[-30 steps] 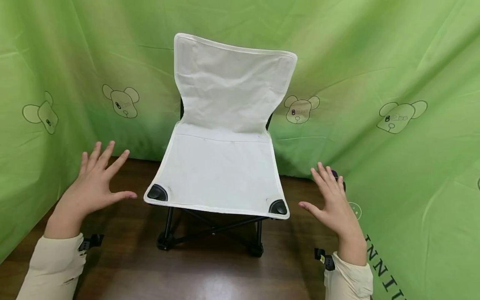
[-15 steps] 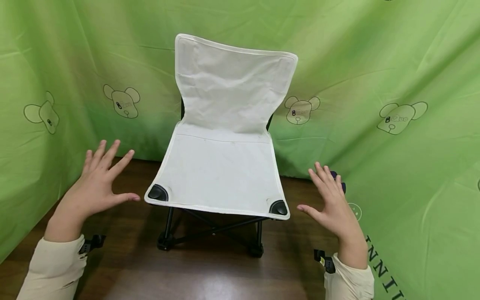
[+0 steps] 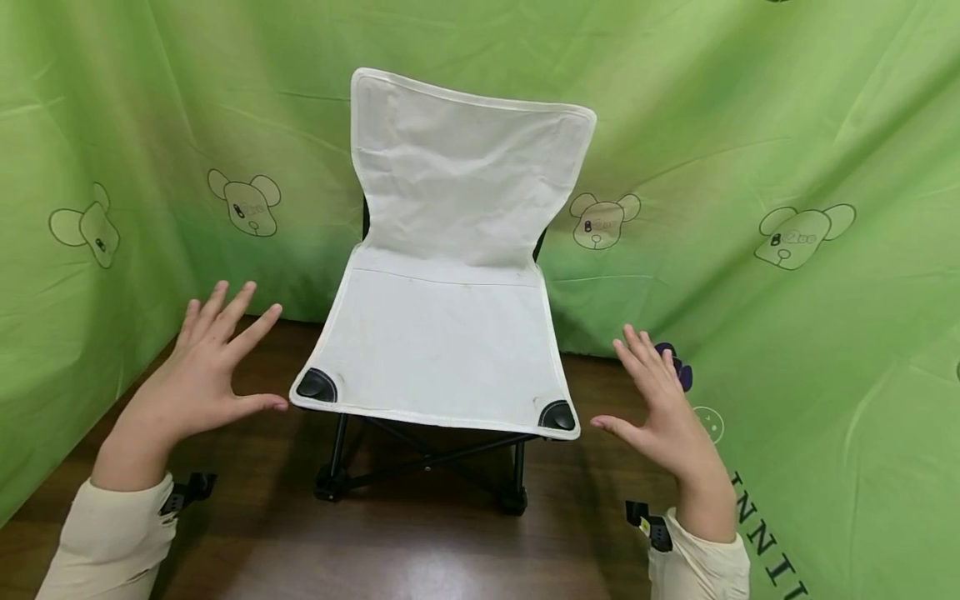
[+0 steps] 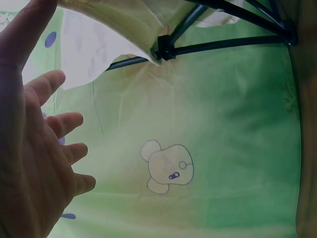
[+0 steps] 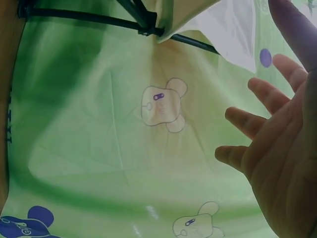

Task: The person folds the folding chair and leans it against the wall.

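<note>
A white fabric folding chair [image 3: 450, 342] with a black metal frame stands upright and unfolded in the middle of the head view. Black patches [image 3: 557, 414] cover the front corners of its seat. To the left of the seat my left hand [image 3: 198, 375] is held with fingers spread, its thumb tip close to the front left corner. My right hand [image 3: 663, 417] is on the other side, fingers extended and thumb pointing at the front right corner. Neither hand holds anything. Both wrist views show the hands apart from the chair's black frame tubes [image 4: 223, 44].
Green curtains [image 3: 712, 125] printed with bear heads enclose the chair at the back and both sides. The chair's feet stand on a dark brown wooden floor [image 3: 420, 550]. Each forearm wears a black strap mount [image 3: 648, 525] beside a cream sleeve.
My left hand has moved a little to the right, nearer the seat. The right hand has drifted slightly left toward the chair. The chair itself has stayed in place.
</note>
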A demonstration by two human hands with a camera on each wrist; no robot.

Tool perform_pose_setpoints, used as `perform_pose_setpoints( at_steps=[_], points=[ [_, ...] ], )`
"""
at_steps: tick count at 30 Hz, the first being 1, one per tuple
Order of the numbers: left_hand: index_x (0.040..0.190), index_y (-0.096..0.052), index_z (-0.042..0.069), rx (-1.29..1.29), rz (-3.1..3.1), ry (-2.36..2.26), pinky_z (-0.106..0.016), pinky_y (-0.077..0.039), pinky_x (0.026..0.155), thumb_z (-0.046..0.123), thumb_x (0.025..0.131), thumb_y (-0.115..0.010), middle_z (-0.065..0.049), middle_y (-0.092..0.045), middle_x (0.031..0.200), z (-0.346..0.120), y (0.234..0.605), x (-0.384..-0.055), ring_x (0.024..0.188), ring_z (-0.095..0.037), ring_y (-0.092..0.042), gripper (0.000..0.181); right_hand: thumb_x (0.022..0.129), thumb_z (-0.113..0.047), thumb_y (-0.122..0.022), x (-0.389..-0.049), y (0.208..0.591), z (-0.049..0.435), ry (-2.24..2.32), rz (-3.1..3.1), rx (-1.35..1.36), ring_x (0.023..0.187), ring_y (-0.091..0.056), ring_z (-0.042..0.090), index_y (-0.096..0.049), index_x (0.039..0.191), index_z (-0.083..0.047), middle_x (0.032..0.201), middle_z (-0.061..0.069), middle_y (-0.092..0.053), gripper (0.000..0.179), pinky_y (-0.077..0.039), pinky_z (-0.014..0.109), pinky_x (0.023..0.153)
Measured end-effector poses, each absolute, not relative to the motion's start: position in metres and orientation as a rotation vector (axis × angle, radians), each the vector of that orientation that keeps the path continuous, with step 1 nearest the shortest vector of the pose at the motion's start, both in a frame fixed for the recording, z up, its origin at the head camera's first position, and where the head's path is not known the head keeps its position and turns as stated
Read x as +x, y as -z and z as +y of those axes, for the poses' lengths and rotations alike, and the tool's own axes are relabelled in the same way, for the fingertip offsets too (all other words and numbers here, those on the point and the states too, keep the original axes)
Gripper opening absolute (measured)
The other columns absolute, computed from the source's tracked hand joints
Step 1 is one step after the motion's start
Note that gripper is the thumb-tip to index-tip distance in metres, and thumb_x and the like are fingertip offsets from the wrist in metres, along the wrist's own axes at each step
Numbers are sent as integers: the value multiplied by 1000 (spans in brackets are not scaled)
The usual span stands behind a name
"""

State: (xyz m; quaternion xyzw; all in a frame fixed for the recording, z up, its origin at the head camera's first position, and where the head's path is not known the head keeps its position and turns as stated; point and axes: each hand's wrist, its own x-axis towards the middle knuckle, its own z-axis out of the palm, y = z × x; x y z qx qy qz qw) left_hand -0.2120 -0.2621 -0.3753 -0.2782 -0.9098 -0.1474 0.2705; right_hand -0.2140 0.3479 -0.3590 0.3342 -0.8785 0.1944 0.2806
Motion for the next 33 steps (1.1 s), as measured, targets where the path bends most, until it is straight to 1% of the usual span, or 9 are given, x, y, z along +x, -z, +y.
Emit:
perform_pose_setpoints(
  at_steps=[7,10,13,18,21,24,26,29,33],
  points=[
    [163,-29,27,-806,-2415,419,-66,3,123,72,70,-80,-18,-12,171,-256,373,-208,158,-42,2,116,81,-71,-68,-209,354,340,-549,-2351,957,159,-13,31,-37,158,-6,165,23,-28,105,0,53,128],
    [163,-30,26,-823,-2400,419,-65,2,123,72,69,-80,-16,-13,171,-253,373,-207,158,-42,1,115,80,-70,-69,-207,352,336,-562,-2352,982,159,-14,32,-38,158,-4,166,22,-27,106,0,53,128],
    [162,-32,26,-844,-2387,426,-65,1,124,68,67,-84,-14,-12,172,-250,373,-207,158,-42,0,116,80,-69,-70,-206,352,333,-574,-2353,1005,158,-14,32,-38,157,-4,167,19,-26,106,1,54,127],
    [161,-35,22,-889,-2356,455,-65,0,124,56,61,-92,-15,-15,171,-244,373,-207,158,-42,-3,120,82,-69,-68,-206,353,327,-594,-2365,1050,159,-13,33,-38,157,-4,168,19,-24,104,2,55,127],
    [161,-36,19,-920,-2334,477,-64,0,124,67,65,-85,-14,-16,171,-240,373,-208,158,-42,-4,118,84,-70,-66,-206,354,324,-601,-2377,1073,158,-14,37,-37,157,-3,168,19,-23,103,3,53,127],
    [160,-38,18,-945,-2315,497,-62,0,125,79,73,-69,-13,-16,171,-237,374,-208,158,-41,-4,111,84,-70,-65,-206,355,321,-601,-2385,1088,156,-16,40,-38,157,-3,168,19,-24,103,3,50,128],
    [160,-38,17,-957,-2304,510,-61,0,125,83,76,-60,-13,-17,171,-235,375,-208,158,-41,-5,109,84,-70,-65,-206,355,319,-604,-2385,1100,156,-17,40,-38,157,-3,168,19,-25,103,3,50,128],
    [159,-39,16,-976,-2290,525,-60,-1,126,84,76,-58,-13,-18,171,-233,375,-208,158,-41,-6,109,82,-68,-69,-206,355,316,-614,-2370,1124,157,-17,36,-39,157,-3,167,19,-27,104,2,50,128],
    [159,-40,15,-1001,-2277,542,-57,-1,127,82,76,-62,-13,-20,171,-230,376,-208,158,-40,-7,109,79,-64,-75,-205,354,311,-632,-2326,1173,157,-19,36,-42,155,0,164,23,-31,105,0,49,128]
  ],
)
